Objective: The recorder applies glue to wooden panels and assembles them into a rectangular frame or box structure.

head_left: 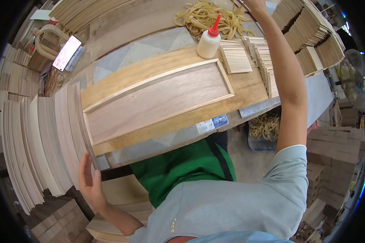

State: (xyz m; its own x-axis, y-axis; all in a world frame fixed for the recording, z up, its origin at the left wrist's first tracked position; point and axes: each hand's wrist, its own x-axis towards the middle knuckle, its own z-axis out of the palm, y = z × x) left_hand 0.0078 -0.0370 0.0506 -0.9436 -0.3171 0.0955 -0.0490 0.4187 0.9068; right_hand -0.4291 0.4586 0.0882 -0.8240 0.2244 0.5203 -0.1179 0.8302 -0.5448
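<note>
My left hand [91, 183] is open, its fingers stretched out against the near edge of a stack of thin wooden panels [65, 133] on the left. My right arm reaches far across the table, and my right hand [254, 4] is cut off by the top rim, so its fingers are hidden. Between them lies a long wooden board [158, 99] framed by thin pale strips. Just behind that frame stands a white glue bottle [209, 45] with a red nozzle. Short flat wooden slats [236, 60] lie to its right.
Tan rubber bands [209, 18] are heaped at the back. More bands fill a dark bin [263, 129] below the table's right side. A lit phone [67, 52] leans at the far left. Stacked wood pieces [312, 36] rise back right, near a fan [353, 75].
</note>
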